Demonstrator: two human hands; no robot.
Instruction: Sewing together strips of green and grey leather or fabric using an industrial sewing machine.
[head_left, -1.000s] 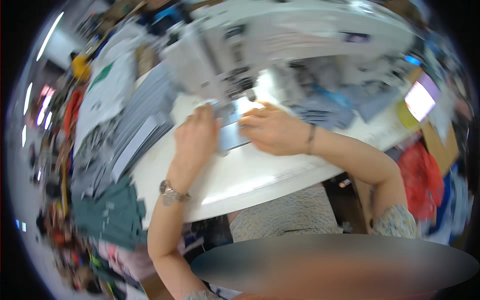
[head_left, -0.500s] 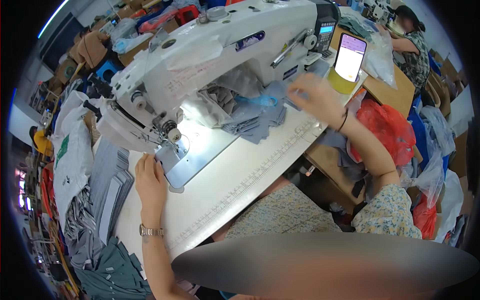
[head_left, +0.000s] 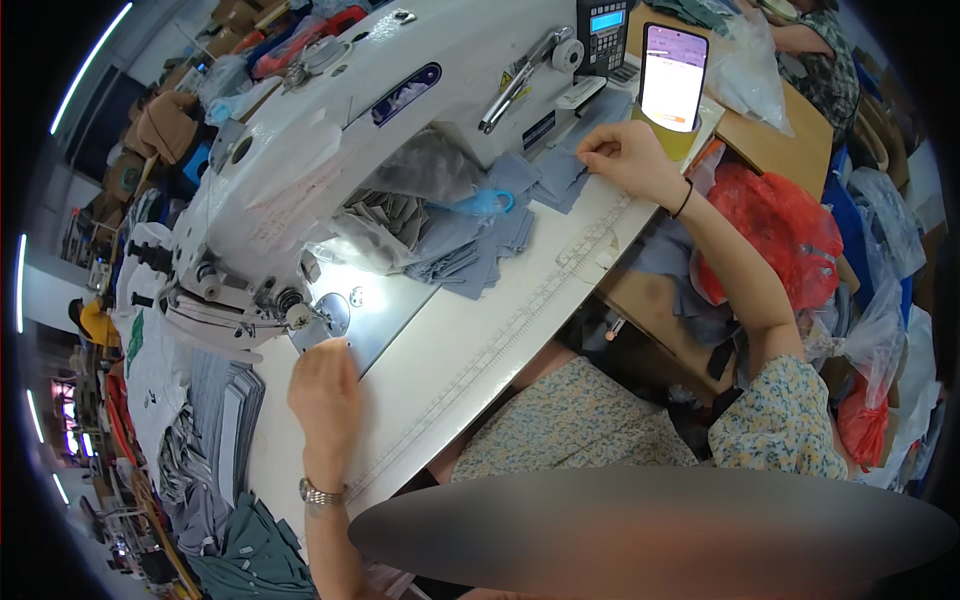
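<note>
My right hand pinches the top grey piece off a loose stack just left of that grip, so neighbours may drag along, while my left hand rests flat and empty on the worktop, fingertips near the needle.

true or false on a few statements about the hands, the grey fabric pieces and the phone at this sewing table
1. The right hand pinches a grey fabric piece from the pile beside the sewing machine. True.
2. The left hand holds scissors. False: it rests on the table near the needle plate, holding no tool.
3. The phone screen is dark. False: it is lit.
4. A wristwatch sits on the left wrist. True.
</note>
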